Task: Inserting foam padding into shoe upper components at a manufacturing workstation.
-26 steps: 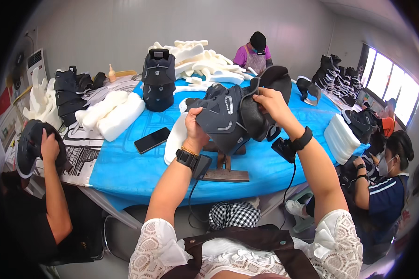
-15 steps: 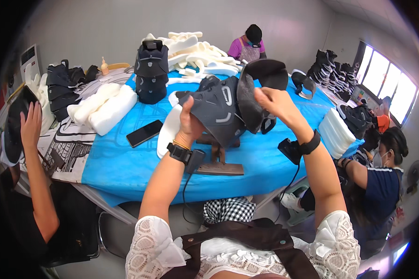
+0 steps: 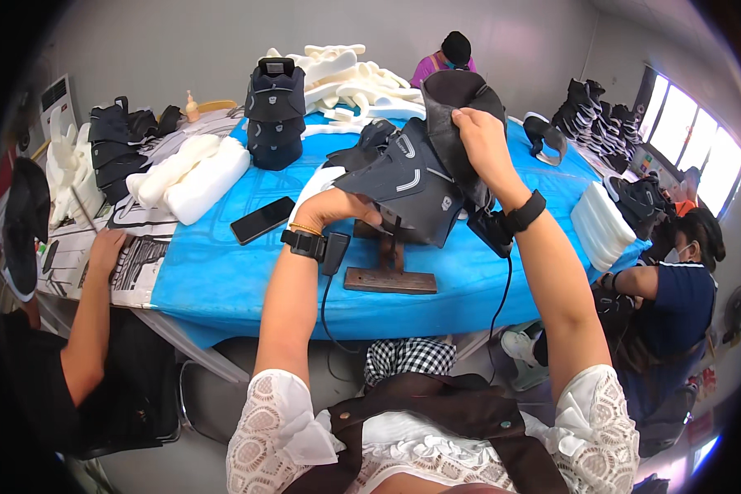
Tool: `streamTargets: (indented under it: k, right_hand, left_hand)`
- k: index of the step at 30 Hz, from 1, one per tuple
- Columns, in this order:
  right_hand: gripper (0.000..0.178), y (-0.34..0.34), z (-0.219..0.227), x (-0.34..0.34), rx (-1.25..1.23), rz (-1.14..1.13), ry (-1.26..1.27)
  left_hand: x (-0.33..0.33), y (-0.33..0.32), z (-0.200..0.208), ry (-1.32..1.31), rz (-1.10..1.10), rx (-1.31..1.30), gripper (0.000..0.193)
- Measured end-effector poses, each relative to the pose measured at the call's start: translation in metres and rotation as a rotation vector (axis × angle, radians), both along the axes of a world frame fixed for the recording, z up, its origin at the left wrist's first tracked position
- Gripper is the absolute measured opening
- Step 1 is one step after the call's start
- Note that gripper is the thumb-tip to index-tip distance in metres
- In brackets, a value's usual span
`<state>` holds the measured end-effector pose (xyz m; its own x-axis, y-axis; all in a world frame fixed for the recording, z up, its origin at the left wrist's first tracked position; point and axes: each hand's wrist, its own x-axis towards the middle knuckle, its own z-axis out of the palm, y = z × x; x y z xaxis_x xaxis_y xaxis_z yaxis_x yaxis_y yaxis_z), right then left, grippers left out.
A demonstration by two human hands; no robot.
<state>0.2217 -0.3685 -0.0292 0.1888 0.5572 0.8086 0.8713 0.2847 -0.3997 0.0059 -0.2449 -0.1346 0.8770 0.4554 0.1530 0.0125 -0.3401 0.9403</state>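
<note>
Above the blue-covered table, both my hands hold a dark grey shoe upper (image 3: 403, 177) with light stripes. My left hand (image 3: 337, 207) grips its near left side; some of those fingers are hidden behind it. My right hand (image 3: 483, 142) pinches a raised black flap (image 3: 449, 123) at its upper right, thumb along the edge. Beneath the upper stands a brown wooden stand (image 3: 391, 280), its top partly hidden by the upper. Behind my left wrist lies a white foam piece (image 3: 319, 181), mostly covered.
A phone (image 3: 262, 221) and white foam pads (image 3: 193, 177) lie left, near a stack of black uppers (image 3: 276, 115). White foam pieces (image 3: 358, 82) are heaped behind. On the right is a white foam stack (image 3: 598, 226). Co-workers sit left (image 3: 90, 329), right (image 3: 675, 288) and far back (image 3: 449, 58).
The upper has tilted, its right side lower and its flap pulled up. My left hand has turned under its near edge; my right hand has risen. The left co-worker's hand has dropped to the table edge.
</note>
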Motion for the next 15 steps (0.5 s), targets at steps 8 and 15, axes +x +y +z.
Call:
streamTargets:
  k: [8, 15]
  right_hand:
    - [0.028, 0.012, -0.018, -0.004, 0.23, -0.028, 0.111]
    - [0.027, 0.016, -0.012, -0.001, 0.297, -0.056, 0.092]
  left_hand:
    - [0.04, 0.028, -0.032, -0.375, 0.417, 1.288, 0.056]
    - [0.038, 0.03, -0.05, -0.295, 0.153, 0.677, 0.037]
